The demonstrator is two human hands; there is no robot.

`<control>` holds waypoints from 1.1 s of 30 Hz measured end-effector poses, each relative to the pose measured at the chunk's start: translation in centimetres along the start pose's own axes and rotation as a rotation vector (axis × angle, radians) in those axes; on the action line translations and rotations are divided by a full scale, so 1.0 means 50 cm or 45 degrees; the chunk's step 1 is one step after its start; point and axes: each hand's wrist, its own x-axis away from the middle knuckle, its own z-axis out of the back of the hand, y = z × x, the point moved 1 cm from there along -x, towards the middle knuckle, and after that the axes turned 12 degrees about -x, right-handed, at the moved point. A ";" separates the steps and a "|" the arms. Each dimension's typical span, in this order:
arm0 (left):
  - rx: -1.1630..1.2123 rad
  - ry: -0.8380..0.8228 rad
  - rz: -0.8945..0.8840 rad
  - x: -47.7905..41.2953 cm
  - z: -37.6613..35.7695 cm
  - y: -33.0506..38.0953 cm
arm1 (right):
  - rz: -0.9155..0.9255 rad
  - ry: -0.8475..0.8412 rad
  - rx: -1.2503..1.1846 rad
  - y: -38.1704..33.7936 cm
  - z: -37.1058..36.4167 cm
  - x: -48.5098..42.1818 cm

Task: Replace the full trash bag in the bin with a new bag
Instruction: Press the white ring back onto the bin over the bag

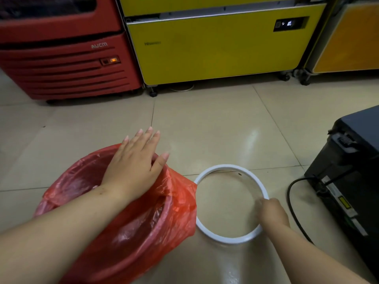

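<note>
A red plastic trash bag lines a round bin at lower left, its edge folded over the rim; the bin itself is hidden under the bag. My left hand lies flat on the far rim of the bag, fingers spread, holding nothing. To the right, a white plastic ring lies flat on the floor. My right hand is down at the ring's right side, fingers curled on it; the hand is blurred.
A red cooler, a yellow freezer on castors and an orange cabinet stand along the back. A black machine with a black cable sits at the right. The floor is beige tile.
</note>
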 end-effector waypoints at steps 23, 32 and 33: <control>0.755 0.133 0.620 0.115 0.127 -0.303 | 0.769 -0.031 -0.051 -0.513 0.168 0.434; 1.077 -0.062 0.821 0.213 0.052 -0.317 | 0.773 -0.161 0.187 -0.469 0.094 0.510; 1.085 -0.078 0.806 0.220 0.045 -0.317 | 0.755 -0.166 0.218 -0.462 0.089 0.512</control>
